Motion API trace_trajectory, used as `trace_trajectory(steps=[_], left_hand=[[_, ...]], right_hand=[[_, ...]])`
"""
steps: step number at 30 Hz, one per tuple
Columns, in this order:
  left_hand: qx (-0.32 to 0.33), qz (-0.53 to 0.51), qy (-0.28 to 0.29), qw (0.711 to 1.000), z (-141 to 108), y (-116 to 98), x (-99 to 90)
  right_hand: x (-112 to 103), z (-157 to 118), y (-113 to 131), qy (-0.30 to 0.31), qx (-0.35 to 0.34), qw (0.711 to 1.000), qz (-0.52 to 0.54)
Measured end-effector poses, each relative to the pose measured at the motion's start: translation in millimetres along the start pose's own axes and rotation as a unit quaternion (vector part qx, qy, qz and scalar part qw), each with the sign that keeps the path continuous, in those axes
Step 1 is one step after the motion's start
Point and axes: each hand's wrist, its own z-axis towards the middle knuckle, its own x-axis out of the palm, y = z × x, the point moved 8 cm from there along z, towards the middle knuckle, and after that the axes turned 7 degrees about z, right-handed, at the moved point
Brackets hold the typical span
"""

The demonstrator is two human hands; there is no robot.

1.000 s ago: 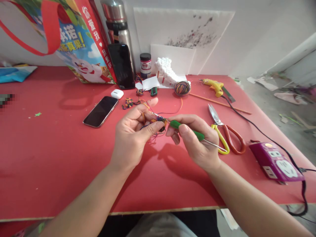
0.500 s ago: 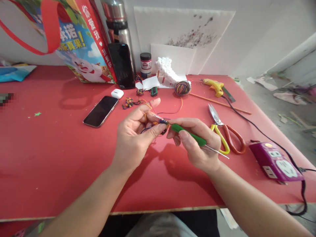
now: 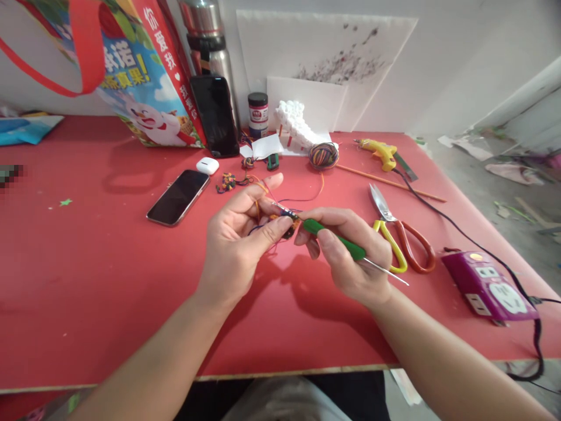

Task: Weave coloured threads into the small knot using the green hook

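My right hand is closed around the green handle of a crochet hook. One thin metal end sticks out behind the palm, and the other points at the work. Between the thumb and fingers of my left hand is a small piece of crochet work in dark and orange yarn, mostly covered by the fingertips. Strands of yarn loop over the left fingers, whose index finger is raised. A multicoloured yarn ball lies beyond the hands, with an orange strand trailing from it.
Scissors, a yellow glue gun and a purple power strip with black cable lie to the right. To the left are a phone and a white earbud case. A gift bag, upright phone and jar stand behind.
Both hands keep their grip and have barely moved. The hook's rear tip has dipped slightly, and the crochet work has shifted a little between the fingers.
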Motion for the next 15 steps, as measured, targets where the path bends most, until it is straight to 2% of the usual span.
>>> trace_trajectory(steps=[9,15], left_hand=[[0.025,-0.002,-0.007,1.000,1.6,-0.9,0.1],[0.024,-0.015,0.016,0.999,2.8,-0.1,4.2]], right_hand=[[2.7,2.1,3.8,0.011,-0.027,0.999,-0.034],[1.2,1.7,7.8,-0.007,-0.065,0.996,-0.053]])
